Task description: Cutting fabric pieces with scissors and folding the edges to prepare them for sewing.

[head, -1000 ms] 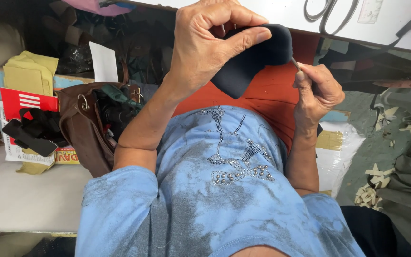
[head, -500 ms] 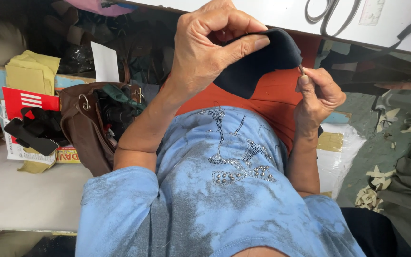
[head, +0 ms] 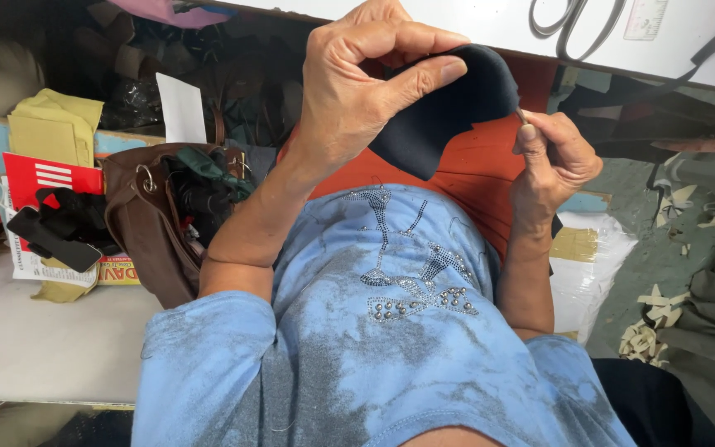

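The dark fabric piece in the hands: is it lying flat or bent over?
Bent over. The dark fabric piece curves over the left hand, pinched under its thumb; the right hand pinches at its edge.

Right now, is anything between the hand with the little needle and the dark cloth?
Nothing visible is. The right hand pinches a thin needle whose tip sits at the edge of the dark cloth, which the left hand holds up.
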